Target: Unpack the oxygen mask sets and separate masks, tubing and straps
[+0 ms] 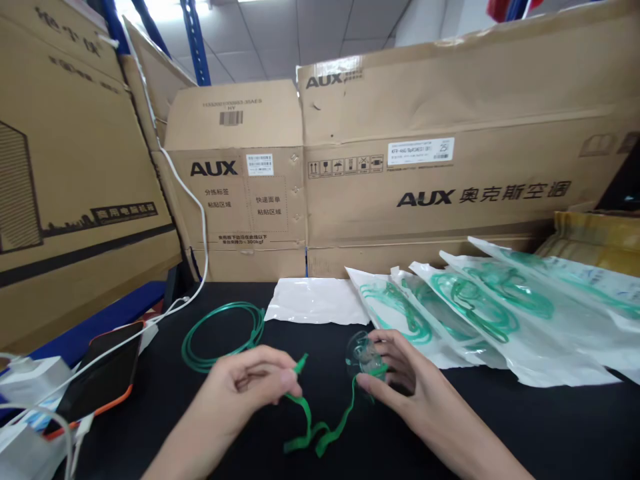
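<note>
Between the thumb and fingers of my left hand [257,383] is one end of a green elastic strap [323,437]. The strap droops in loose curls over the black table and runs up to a clear plastic oxygen mask [359,352]. My right hand [403,373] is closed around the mask's right side, and its fingers hide part of the mask. Behind my left hand lies a coil of green tubing [223,337] on the table. A flat white pouch [317,301] rests farther back, in the middle.
Several clear-fronted packs with green tubing [467,303] overlap at the right. Cardboard boxes [235,193] wall off the back and left. At the left lie a black phone with an orange edge [105,370], white chargers [35,383] and a white cable [203,220].
</note>
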The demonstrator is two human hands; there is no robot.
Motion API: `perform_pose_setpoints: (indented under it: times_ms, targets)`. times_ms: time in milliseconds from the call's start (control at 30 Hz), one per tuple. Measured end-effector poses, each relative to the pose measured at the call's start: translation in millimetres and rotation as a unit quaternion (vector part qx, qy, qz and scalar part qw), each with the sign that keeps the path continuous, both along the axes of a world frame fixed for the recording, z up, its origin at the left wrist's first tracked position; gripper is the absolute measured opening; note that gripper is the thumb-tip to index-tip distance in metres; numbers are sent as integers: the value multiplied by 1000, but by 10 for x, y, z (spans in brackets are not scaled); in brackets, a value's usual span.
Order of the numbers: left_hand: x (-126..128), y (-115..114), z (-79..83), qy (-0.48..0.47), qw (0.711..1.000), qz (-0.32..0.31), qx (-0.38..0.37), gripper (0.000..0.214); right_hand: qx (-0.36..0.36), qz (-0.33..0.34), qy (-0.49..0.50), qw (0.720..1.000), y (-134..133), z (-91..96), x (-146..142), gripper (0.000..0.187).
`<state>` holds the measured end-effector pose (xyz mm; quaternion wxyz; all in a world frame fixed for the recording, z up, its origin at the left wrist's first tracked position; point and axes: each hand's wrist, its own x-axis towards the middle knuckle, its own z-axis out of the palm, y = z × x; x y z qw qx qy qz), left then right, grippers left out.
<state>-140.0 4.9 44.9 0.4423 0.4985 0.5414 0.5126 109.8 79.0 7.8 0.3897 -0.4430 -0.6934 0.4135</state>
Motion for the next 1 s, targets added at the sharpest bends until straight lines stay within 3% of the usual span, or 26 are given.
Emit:
perform_pose_setpoints:
  times_ms: [100, 233, 467, 1000]
  targets:
    - [215, 77, -74, 26, 999, -21, -17, 32, -53, 51, 80, 994, -35, 37, -26, 53]
    - [317, 145, -171, 49, 998, -25, -28, 33, -91, 87, 123, 984, -91, 67, -43, 52]
    - [314, 168, -254, 59, 997, -50, -31, 30, -115, 126, 135, 976, -130, 70, -48, 53]
    - [274, 198, -313, 67, 995, -66, -38, 31, -117, 141, 122, 975, -120, 79, -73, 50]
